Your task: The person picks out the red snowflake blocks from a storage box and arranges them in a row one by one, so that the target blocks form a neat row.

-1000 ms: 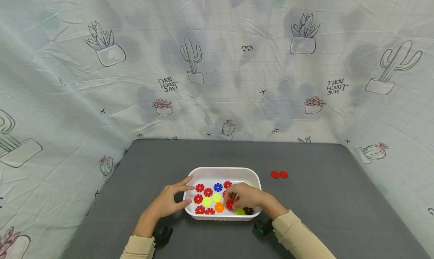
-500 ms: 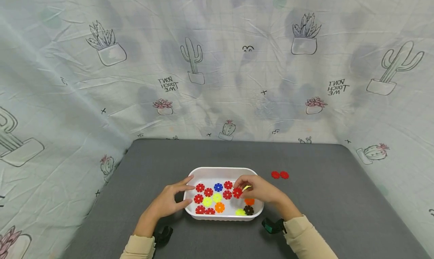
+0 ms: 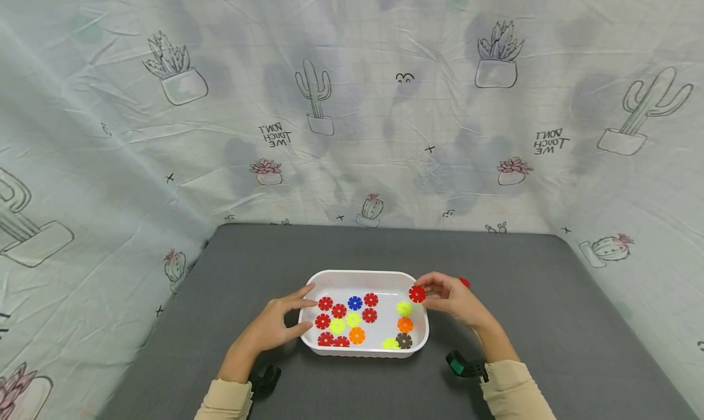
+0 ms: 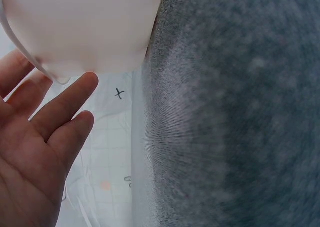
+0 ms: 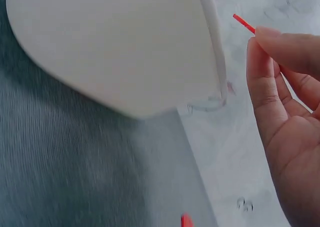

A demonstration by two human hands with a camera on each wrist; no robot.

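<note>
My right hand (image 3: pixel 459 301) pinches a red notched plastic disc (image 3: pixel 417 294) between thumb and fingertips, above the right rim of the white tray (image 3: pixel 385 322). In the right wrist view this disc shows edge-on as a thin red strip, higher than the rim. At the tray's left end rests my left hand (image 3: pixel 272 325), fingers spread and fairly straight along the rim. Its fingertips meet the outer wall in the left wrist view. Inside the tray lie several red discs (image 3: pixel 370 315), a blue disc (image 3: pixel 354 302), yellow discs (image 3: pixel 352 320), orange discs (image 3: pixel 357 335) and a dark disc (image 3: pixel 404 340).
Beyond my right hand a red disc (image 3: pixel 464 282) on the grey tabletop (image 3: pixel 264 255) is mostly hidden. A cloth printed with cacti (image 3: pixel 352 114) hangs around the back and sides. Straps with dark devices (image 3: pixel 464 366) sit at both wrists.
My right hand has lifted the red disc from the tray's floor and carried it right and away from me to the rim, now covering most of the table discs. My left hand stays put.
</note>
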